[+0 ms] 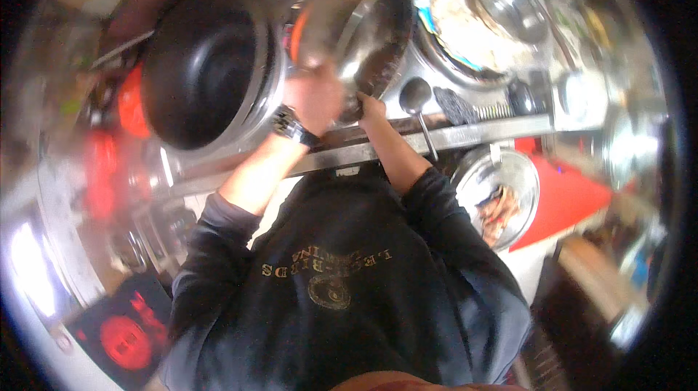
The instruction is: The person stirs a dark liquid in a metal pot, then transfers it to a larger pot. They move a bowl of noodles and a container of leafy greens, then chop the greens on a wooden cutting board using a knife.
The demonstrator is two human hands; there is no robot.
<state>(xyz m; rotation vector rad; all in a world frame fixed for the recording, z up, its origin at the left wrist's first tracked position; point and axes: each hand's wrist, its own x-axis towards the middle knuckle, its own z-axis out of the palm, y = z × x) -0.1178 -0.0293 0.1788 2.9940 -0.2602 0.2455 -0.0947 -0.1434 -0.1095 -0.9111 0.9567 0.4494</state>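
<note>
A shiny metal pan or bowl (pixel 376 36) stands tilted on its side at the upper middle, its open side turned to the right. My right hand (pixel 372 108) grips its near rim, thumb at the edge. Close to the pan's left side is my left hand (pixel 313 95), a watch on its wrist. Motion blur hides its fingers, so whether it holds anything cannot be told. A large dark round pot or wok (pixel 202 69) lies to the left of my hands. Just right of the pan rests a metal ladle (pixel 415 95), its handle pointing towards me over the counter edge.
At upper right, a wide vessel holds pale contents (pixel 463 26) beside a clear bowl (pixel 510 1). A dark scouring pad (pixel 455 106) lies near the metal counter edge (pixel 491 128). Below it, a metal basin (pixel 529 200) with food pieces overlaps a red board (pixel 570 189).
</note>
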